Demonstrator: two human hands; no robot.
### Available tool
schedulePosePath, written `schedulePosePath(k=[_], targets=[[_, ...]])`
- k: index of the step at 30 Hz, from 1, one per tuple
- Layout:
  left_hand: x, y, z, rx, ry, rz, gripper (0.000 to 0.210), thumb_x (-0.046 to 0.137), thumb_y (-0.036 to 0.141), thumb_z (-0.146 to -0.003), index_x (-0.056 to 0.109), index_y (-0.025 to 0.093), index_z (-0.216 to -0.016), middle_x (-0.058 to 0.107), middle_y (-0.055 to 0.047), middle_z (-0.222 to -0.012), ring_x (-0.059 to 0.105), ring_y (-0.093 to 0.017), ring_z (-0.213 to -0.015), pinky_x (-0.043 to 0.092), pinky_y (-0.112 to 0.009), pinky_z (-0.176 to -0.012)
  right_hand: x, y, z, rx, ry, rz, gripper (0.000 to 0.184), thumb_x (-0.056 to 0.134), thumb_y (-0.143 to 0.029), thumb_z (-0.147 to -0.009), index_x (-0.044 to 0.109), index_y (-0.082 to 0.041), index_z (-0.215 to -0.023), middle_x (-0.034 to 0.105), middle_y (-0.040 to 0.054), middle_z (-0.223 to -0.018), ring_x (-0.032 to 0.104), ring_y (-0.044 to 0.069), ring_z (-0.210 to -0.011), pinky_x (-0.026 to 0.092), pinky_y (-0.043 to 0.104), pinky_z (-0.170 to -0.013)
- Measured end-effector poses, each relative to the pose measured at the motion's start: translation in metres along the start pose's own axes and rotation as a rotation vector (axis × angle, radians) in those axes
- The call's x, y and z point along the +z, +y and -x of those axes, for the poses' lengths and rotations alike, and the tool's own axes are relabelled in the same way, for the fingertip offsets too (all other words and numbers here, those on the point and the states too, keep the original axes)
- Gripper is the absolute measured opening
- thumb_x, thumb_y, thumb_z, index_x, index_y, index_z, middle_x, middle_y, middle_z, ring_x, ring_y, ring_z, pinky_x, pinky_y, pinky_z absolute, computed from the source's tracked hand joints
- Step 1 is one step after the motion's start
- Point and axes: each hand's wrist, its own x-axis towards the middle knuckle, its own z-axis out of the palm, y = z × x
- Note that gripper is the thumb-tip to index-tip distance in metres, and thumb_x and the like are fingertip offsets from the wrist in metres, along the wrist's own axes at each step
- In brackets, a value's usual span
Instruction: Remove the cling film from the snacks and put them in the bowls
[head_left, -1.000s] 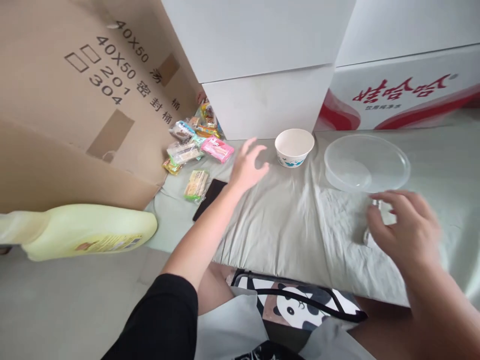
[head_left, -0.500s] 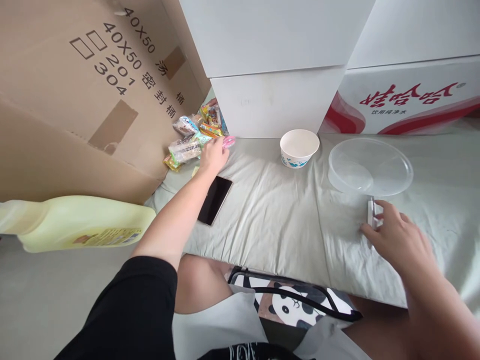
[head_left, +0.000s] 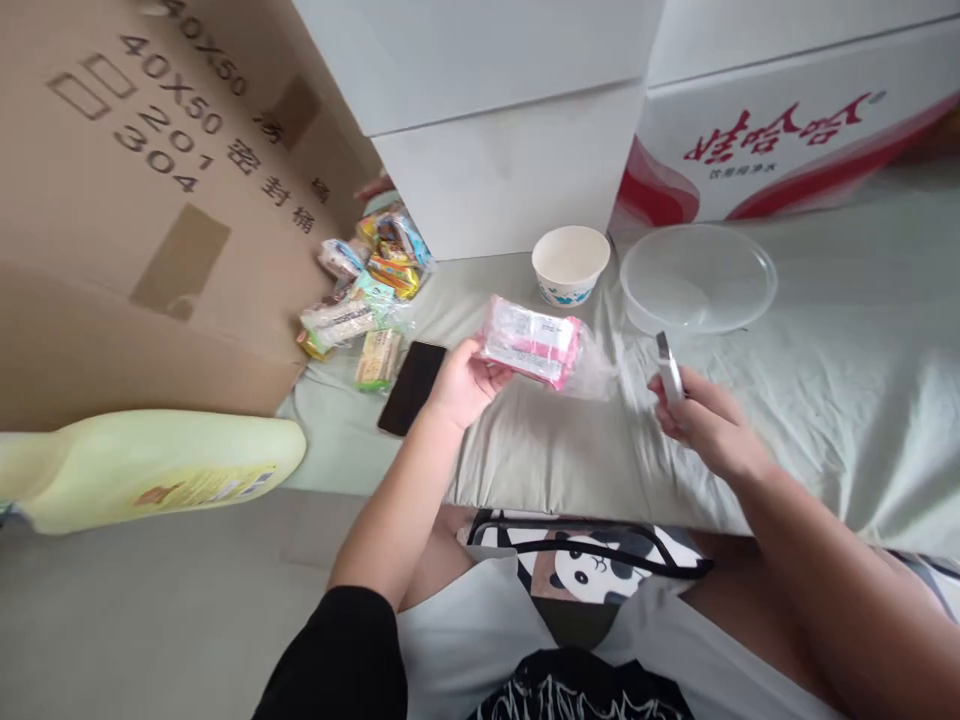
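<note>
Raised over the cloth, my left hand (head_left: 469, 385) grips one end of a pink and white snack packet (head_left: 531, 342) in clear plastic, whose loose end points right. My right hand (head_left: 705, 415) is closed round a utility knife (head_left: 669, 368) with its tip pointing up and away. Behind the packet stands a white paper bowl (head_left: 571, 262) with blue print. A clear plastic bowl (head_left: 697, 280) lies beyond the knife. Left of my left hand are a dark phone (head_left: 412, 388), a small wrapped snack (head_left: 378, 360) and a pile of wrapped snacks (head_left: 390, 250).
White boxes (head_left: 502, 185) and a red-printed carton (head_left: 780, 150) line the back. A large brown carton (head_left: 180, 270) rises at the left, with a pale yellow bottle (head_left: 172, 465) before it. A panda-patterned item (head_left: 592, 570) shows below the cloth-covered surface (head_left: 585, 450).
My left hand has brought the pink packet from the snack pile to the middle. My right hand has lifted the utility knife off the cloth and moved left. The view has shifted.
</note>
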Motion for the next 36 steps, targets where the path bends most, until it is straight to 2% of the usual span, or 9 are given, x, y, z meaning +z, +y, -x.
schedulePosePath(k=[5, 9, 12, 18, 22, 25, 28, 32, 36], targets=[[0.002, -0.048, -0.006, -0.177, -0.16, -0.209, 0.017, 0.061, 0.021, -0.08, 0.062, 0.02, -0.097, 0.064, 0.003, -0.064, 0.063, -0.011, -0.054, 0.055, -0.019, -0.051, 0.026, 0.012, -0.012, -0.213, -0.021, -0.156, 0.048, 0.076, -0.042, -0.074, 0.054, -0.024, -0.113, 0.054, -0.0046, -0.074, 0.054, 0.014, -0.061, 0.047, 0.029, -0.06], [-0.01, -0.058, -0.012, -0.051, -0.284, -0.446, 0.05, 0.071, 0.033, -0.08, 0.052, 0.034, -0.126, 0.067, 0.006, -0.079, 0.063, -0.011, -0.057, 0.056, -0.021, -0.052, 0.034, 0.011, -0.015, -0.302, -0.147, -0.01, 0.027, 0.071, -0.039, -0.083, 0.062, -0.022, -0.101, 0.061, -0.0017, -0.071, 0.056, 0.015, -0.061, 0.045, 0.029, -0.063], [-0.012, -0.067, -0.015, 0.166, -0.295, -0.582, 0.036, 0.066, 0.045, -0.088, 0.054, 0.033, -0.12, 0.068, 0.002, -0.1, 0.063, -0.01, -0.065, 0.059, -0.023, -0.057, 0.04, 0.007, -0.018, -0.37, -0.168, 0.094, 0.016, 0.063, -0.036, -0.087, 0.068, -0.02, -0.085, 0.067, 0.0032, -0.075, 0.058, 0.015, -0.064, 0.043, 0.029, -0.064], [-0.008, -0.087, -0.017, 0.623, -0.383, -0.887, 0.035, 0.074, 0.044, -0.085, 0.065, 0.024, -0.113, 0.053, -0.012, -0.141, 0.068, -0.018, -0.099, 0.063, -0.03, -0.078, 0.048, -0.001, -0.026, -0.131, 0.019, 0.072, 0.02, 0.058, -0.038, -0.083, 0.066, -0.02, -0.082, 0.063, 0.0002, -0.068, 0.052, 0.014, -0.06, 0.039, 0.028, -0.06], [-0.008, -0.093, -0.012, 0.711, -0.384, -1.001, 0.018, 0.065, 0.038, -0.093, 0.065, 0.024, -0.105, 0.051, -0.011, -0.139, 0.065, -0.013, -0.086, 0.061, -0.031, -0.078, 0.05, -0.004, -0.028, -0.013, 0.054, 0.003, 0.023, 0.059, -0.043, -0.081, 0.061, -0.02, -0.079, 0.059, -0.0015, -0.064, 0.052, 0.015, -0.059, 0.039, 0.029, -0.06], [-0.004, -0.099, -0.009, 0.806, -0.422, -1.033, 0.034, 0.076, 0.049, -0.086, 0.063, 0.024, -0.105, 0.054, -0.011, -0.129, 0.064, -0.02, -0.099, 0.06, -0.035, -0.085, 0.055, -0.006, -0.028, 0.05, 0.141, -0.008, 0.024, 0.061, -0.045, -0.08, 0.058, -0.021, -0.076, 0.058, -0.0017, -0.064, 0.052, 0.014, -0.06, 0.038, 0.028, -0.059], [0.001, -0.108, -0.008, 0.855, -0.322, -1.071, 0.052, 0.09, 0.053, -0.07, 0.059, 0.025, -0.101, 0.055, -0.009, -0.115, 0.061, -0.024, -0.107, 0.057, -0.036, -0.087, 0.06, -0.01, -0.026, 0.058, 0.193, -0.027, 0.021, 0.064, -0.042, -0.079, 0.058, -0.022, -0.076, 0.059, -0.002, -0.064, 0.052, 0.014, -0.06, 0.038, 0.028, -0.058], [0.001, -0.111, -0.015, 0.81, -0.176, -0.984, 0.032, 0.078, 0.047, -0.086, 0.056, 0.025, -0.093, 0.053, -0.004, -0.104, 0.06, -0.017, -0.087, 0.053, -0.03, -0.078, 0.06, -0.011, -0.022, 0.061, 0.045, -0.284, 0.031, 0.055, -0.05, -0.089, 0.064, -0.022, -0.097, 0.061, -0.0013, -0.065, 0.057, 0.016, -0.058, 0.042, 0.029, -0.055], [-0.008, -0.102, -0.024, 0.855, -0.113, -0.932, 0.027, 0.076, 0.045, -0.087, 0.059, 0.024, -0.088, 0.052, -0.003, -0.098, 0.056, -0.015, -0.077, 0.051, -0.029, -0.07, 0.051, -0.004, -0.019, 0.041, 0.08, -0.313, 0.029, 0.052, -0.046, -0.091, 0.062, -0.023, -0.105, 0.059, -0.0026, -0.068, 0.057, 0.015, -0.059, 0.044, 0.028, -0.057]])
